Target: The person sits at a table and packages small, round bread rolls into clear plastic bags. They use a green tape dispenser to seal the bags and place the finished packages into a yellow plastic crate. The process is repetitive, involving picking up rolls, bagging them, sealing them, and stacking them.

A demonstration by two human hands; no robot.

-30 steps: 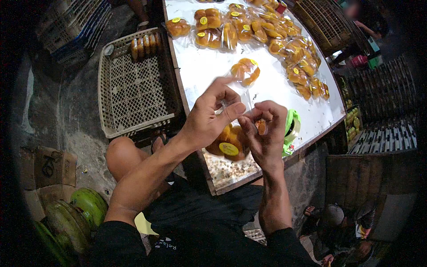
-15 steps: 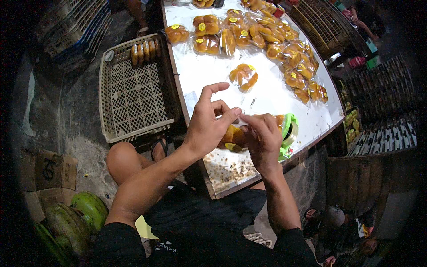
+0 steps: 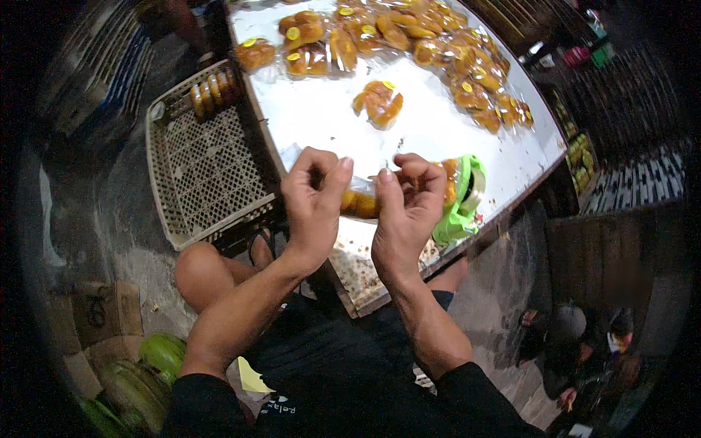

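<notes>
Between my hands, near the front of the white table, is a golden-brown bread bun (image 3: 359, 204) in clear plastic, partly hidden by my fingers. My left hand (image 3: 315, 201) is closed, thumb against curled fingers, at the left edge of the plastic. On the other side my right hand (image 3: 409, 212) is closed too, thumb and fingers pinching at the plastic. Just right of it stands a bright green tape dispenser (image 3: 458, 219), with more bagged bread (image 3: 450, 179) beside it. Farther off lies a single bagged bun (image 3: 378, 104) with a yellow sticker.
Several bagged buns (image 3: 467, 62) are heaped along the far and right side of the white table (image 3: 292, 109). A plastic crate (image 3: 201, 164) left of the table holds a few buns in a row. Green melon-like fruits (image 3: 139, 379) and a cardboard box (image 3: 98, 314) sit lower left. People (image 3: 577, 343) are at lower right.
My hands have moved apart from being close together, the left turning its fingers inward. The view has shifted, so the table appears higher and more to the left.
</notes>
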